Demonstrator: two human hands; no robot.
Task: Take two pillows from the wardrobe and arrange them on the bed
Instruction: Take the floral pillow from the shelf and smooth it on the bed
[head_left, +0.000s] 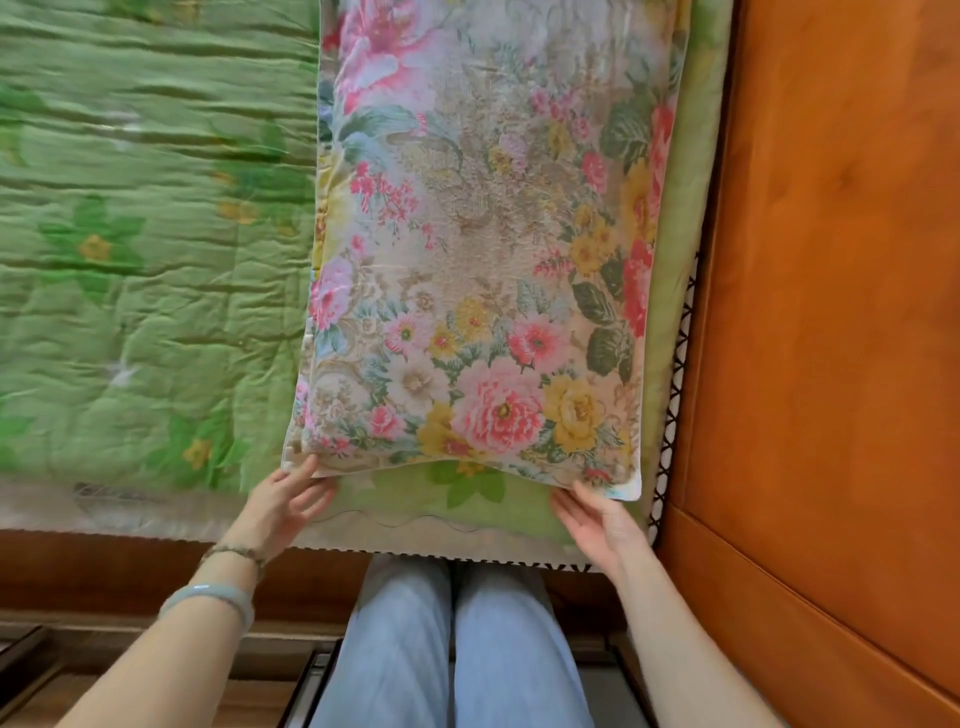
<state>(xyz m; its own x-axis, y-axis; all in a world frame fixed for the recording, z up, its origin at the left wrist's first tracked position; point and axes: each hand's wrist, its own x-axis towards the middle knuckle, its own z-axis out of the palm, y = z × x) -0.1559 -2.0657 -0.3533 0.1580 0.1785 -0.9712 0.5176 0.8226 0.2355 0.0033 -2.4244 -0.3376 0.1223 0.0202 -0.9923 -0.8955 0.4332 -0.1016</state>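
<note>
- A bed fills the upper view, covered by a wrinkled green quilt (130, 291) printed with darker green leaves and small yellow flowers; along the right stands an orange-brown wooden headboard (831, 260)
- A floral pillow (483, 249) lies flat on the quilt at the right side of the bed, its long side running alongside the headboard with a narrow strip of green quilt between them; its far end runs out of view at the top
- No brand, label or writing can be read anywhere on the pillow or the bedding
- The left hand (283, 506) is at the pillow's near left corner, fingers loosely spread and fingertips touching the corner's edge; whether it pinches the fabric cannot be told
- The right hand (597, 514) is at the near right corner, open, with the thumb against the pillow's white edge
- The left wrist wears a pale bangle (208, 597) and a beaded bracelet (234, 553)
- The near bed edge, trimmed in pale lace (415, 540), lies just below the hands, with legs in light blue trousers (452, 649) against it
- Left of the pillow the quilt lies bare and open
</note>
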